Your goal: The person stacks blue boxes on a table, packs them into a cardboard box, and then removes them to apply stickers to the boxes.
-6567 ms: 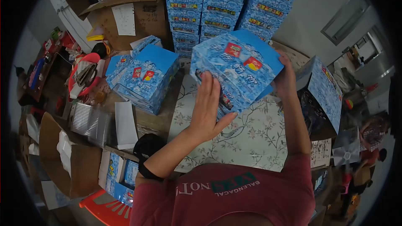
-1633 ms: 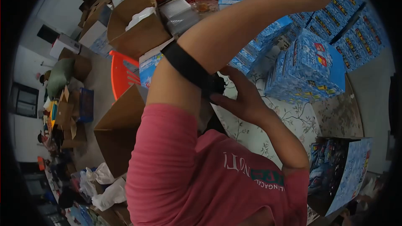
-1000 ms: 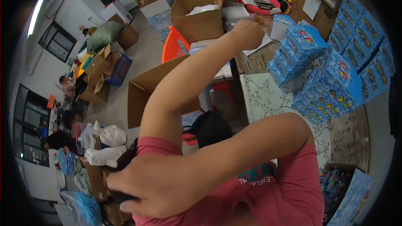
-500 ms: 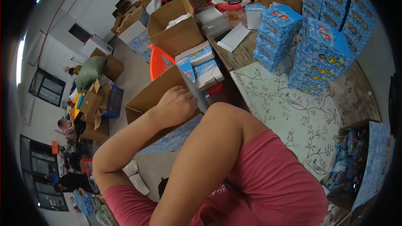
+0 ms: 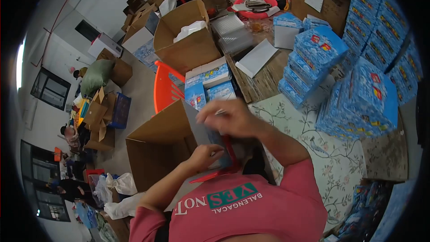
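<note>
An open cardboard box (image 5: 148,130), brown inside with a pale blue outer side, stands in front of me. My left hand (image 5: 204,157) is at its near right edge with the fingers curled in; whatever they hold, if anything, is hidden. Above the box's right side is my right hand (image 5: 230,118), its fingers smeared by motion. A small whitish spot shows at those fingers, too blurred to name. Just beyond, blue-and-white printed cartons (image 5: 219,90) lie together beside the box. Red plastic parts (image 5: 230,157) show beneath my hands.
An orange plastic chair (image 5: 163,89) and a larger open carton (image 5: 183,40) stand beyond. To the right, a table with a floral cover (image 5: 309,148) bears stacked blue boxes (image 5: 358,98). Clear plastic trays (image 5: 230,31) lie farther back. Other people sit at far left.
My right arm, earlier bent across the view with its hand unseen, has swung out over the box. My left hand has slid nearer along the box's edge. The view has shifted.
</note>
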A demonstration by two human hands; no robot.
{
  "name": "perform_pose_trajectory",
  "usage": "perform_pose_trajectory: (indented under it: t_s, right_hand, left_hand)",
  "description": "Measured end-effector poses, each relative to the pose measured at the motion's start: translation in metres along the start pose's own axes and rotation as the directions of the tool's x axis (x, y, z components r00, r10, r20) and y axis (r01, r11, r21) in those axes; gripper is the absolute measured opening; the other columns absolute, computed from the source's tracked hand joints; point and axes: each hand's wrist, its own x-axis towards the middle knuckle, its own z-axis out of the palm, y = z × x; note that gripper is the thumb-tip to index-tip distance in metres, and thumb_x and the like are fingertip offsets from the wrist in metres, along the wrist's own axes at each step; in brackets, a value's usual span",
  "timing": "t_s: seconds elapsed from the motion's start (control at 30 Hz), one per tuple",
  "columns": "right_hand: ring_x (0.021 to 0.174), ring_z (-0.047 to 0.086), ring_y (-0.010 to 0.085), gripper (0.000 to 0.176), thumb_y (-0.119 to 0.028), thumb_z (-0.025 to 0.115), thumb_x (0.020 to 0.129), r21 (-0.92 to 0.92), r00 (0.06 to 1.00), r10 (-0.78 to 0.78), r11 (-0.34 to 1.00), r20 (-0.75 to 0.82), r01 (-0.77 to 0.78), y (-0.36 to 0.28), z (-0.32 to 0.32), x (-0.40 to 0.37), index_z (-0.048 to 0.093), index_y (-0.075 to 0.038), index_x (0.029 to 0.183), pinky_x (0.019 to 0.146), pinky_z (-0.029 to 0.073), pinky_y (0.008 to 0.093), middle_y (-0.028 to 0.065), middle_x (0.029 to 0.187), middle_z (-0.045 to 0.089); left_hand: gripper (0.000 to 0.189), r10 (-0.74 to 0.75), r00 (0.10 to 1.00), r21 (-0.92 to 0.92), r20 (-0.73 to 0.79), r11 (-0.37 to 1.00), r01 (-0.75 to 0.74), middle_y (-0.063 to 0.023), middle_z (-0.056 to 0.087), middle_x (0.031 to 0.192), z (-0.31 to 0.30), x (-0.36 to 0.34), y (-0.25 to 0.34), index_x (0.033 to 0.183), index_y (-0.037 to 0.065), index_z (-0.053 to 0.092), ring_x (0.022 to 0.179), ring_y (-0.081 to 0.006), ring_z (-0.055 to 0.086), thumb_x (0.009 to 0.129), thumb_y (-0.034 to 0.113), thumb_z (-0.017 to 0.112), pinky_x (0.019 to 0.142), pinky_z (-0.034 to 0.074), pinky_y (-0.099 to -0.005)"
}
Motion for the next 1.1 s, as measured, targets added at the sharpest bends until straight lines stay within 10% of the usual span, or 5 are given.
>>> perform_pose_trajectory:
  t_s: [0.13, 0.43, 0.73, 0.8, 1.1]
  right_hand:
    - [0.078, 0.062, 0.019, 0.019, -0.018, 0.06, 0.081, -0.367, 0.698, 0.18, 0.745, -0.693, -0.557, 0.259, -0.183, -0.014, 0.064, -0.002, 0.092, 0.069, 0.047, 0.0305, 0.0106, 0.087, 0.064]
    - [0.083, 0.059, 0.0362, 0.031, -0.023, 0.062, 0.075, -0.262, 0.418, 0.282, 0.457, -0.864, -0.85, 0.478, -0.255, 0.001, 0.06, 0.001, 0.094, 0.072, 0.046, 0.0432, 0.018, 0.086, 0.062]
    - [0.083, 0.058, 0.032, 0.025, -0.015, 0.061, 0.075, -0.533, 0.782, 0.132, 0.663, -0.608, -0.526, 0.281, -0.207, 0.062, 0.058, 0.002, 0.093, 0.074, 0.045, 0.0363, 0.0201, 0.094, 0.061]
    - [0.084, 0.059, 0.021, 0.023, -0.012, 0.06, 0.077, 0.031, 0.683, 0.348, 0.902, -0.642, -0.43, 0.229, -0.197, 0.058, 0.059, 0.001, 0.096, 0.074, 0.045, 0.0319, 0.0107, 0.095, 0.062]
    - [0.093, 0.06, 0.0257, 0.049, -0.013, 0.054, 0.07, 0.386, 0.736, 0.257, 0.923, -0.626, 0.005, 0.035, -0.131, 0.013, 0.049, 0.007, 0.114, 0.085, 0.047, 0.0343, 0.0152, 0.104, 0.059]
  left_hand:
    - [0.023, -0.218, 0.952, -0.229, -0.214, 0.959, 0.168, -0.0153, 0.065, 0.091, 0.006, 0.03, -0.016, 0.1, 0.005, 0.064, 0.075, -0.0287, 0.064, 0.083, 0.019, 0.058, 0.068, 0.049, -0.0349]
    - [0.026, -0.471, 0.88, -0.504, -0.058, 0.775, 0.381, -0.0123, 0.065, 0.098, -0.05, 0.074, -0.009, 0.105, 0.005, 0.063, 0.087, -0.0225, 0.063, 0.085, 0.02, 0.057, 0.075, 0.048, -0.0315]
    - [0.062, 0.378, 0.825, -0.906, -0.42, -0.119, -0.407, -0.026, 0.041, 0.131, -0.174, 0.065, 0.117, 0.118, -0.001, 0.054, 0.119, -0.0481, 0.039, 0.086, 0.052, 0.049, 0.097, 0.029, -0.0595]
    - [0.065, 0.486, 0.725, -0.858, -0.489, -0.116, -0.501, -0.0273, 0.038, 0.132, -0.17, 0.055, 0.121, 0.12, -0.002, 0.051, 0.121, -0.047, 0.037, 0.086, 0.053, 0.048, 0.098, 0.029, -0.0575]
    - [0.079, 0.822, 0.083, -0.561, -0.564, -0.307, -0.769, -0.0332, 0.024, 0.137, -0.143, -0.01, 0.123, 0.13, -0.008, 0.036, 0.129, -0.0424, 0.027, 0.086, 0.058, 0.042, 0.101, 0.028, -0.0485]
